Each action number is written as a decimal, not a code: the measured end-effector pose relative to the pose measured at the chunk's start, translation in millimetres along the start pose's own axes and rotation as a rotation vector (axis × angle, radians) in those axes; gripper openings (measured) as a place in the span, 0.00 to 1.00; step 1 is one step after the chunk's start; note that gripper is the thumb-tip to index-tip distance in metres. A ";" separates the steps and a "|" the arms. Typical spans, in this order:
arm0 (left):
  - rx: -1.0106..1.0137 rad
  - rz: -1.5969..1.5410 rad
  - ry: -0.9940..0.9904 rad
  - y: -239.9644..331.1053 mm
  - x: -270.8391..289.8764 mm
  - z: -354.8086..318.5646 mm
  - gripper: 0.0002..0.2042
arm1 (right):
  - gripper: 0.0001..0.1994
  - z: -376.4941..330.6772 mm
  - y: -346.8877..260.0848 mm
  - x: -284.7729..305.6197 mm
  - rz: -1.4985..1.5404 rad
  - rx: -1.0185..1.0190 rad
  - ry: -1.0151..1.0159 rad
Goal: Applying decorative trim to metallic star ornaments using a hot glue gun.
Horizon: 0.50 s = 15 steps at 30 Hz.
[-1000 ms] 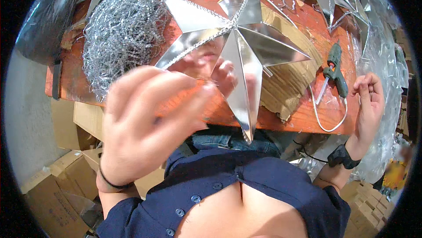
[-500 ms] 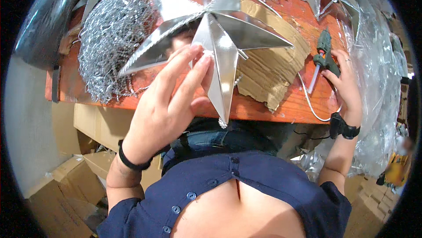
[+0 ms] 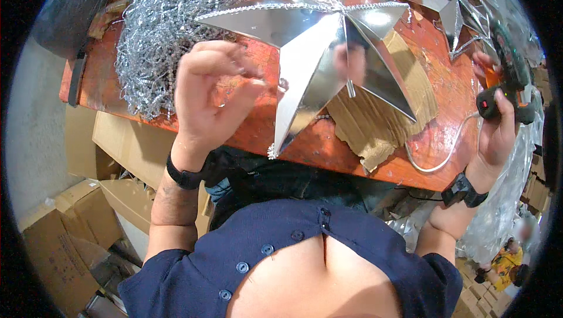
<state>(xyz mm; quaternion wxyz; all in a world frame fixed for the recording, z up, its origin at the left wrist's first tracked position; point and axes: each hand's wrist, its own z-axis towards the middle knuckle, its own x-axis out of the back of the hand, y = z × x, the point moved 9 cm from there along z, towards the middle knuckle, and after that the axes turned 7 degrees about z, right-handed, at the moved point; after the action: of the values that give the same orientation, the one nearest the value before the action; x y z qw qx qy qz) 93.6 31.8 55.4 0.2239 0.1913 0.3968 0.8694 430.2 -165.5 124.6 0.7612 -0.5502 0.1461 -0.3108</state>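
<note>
A shiny silver star (image 3: 311, 60) rests over the table in front of me, silver trim running along some of its ridges. My left hand (image 3: 205, 92) hovers just left of the star, slightly blurred. Its fingers are loosely curled, with a gap between thumb and fingertips, and I see nothing held there. At the right, my right hand (image 3: 497, 127) grips a dark green and black hot glue gun (image 3: 510, 66) with an orange trigger, raised off the table. A white cord (image 3: 448, 162) trails from the gun. Under the star lies a torn cardboard piece (image 3: 381, 130).
A heap of silver tinsel garland (image 3: 167, 42) sits on the orange-red table (image 3: 252, 130) at the left. Another silver star (image 3: 451, 1) lies at the far right. Clear plastic sheeting (image 3: 498, 200) hangs along the right side. Cardboard boxes (image 3: 64, 236) stand below left.
My right hand has picked the glue gun up off the table. My left hand has come away from the star and moved left. The star has turned, with different points facing me.
</note>
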 end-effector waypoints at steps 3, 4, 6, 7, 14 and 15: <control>0.023 0.141 0.073 -12.6 26.6 -7.9 0.11 | 0.21 10.0 -22.6 -61.2 -0.114 0.117 -0.012; 0.041 0.017 0.126 -13.6 28.7 -6.1 0.11 | 0.21 10.6 -23.6 -69.4 -0.117 0.117 -0.015; 0.025 -0.001 0.137 -15.7 29.1 -3.7 0.11 | 0.32 6.1 -27.8 -90.3 -0.125 0.134 -0.161; 0.011 -0.008 0.147 -14.8 32.5 -4.7 0.10 | 0.32 2.1 -29.9 -92.6 -0.121 0.133 -0.168; 0.011 0.169 0.119 -10.2 31.5 -8.8 0.12 | 0.38 -7.3 -26.2 -97.3 -0.403 0.116 -0.117; 0.043 0.160 0.135 -12.5 32.5 -8.5 0.12 | 0.39 -7.2 -24.7 -100.3 -0.397 0.111 -0.179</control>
<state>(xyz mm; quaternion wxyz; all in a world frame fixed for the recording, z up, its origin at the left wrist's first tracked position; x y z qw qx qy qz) 65.4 51.7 45.5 0.1225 0.1682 0.4132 0.8866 341.9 -112.3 132.9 0.7242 -0.5507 -0.0508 -0.4119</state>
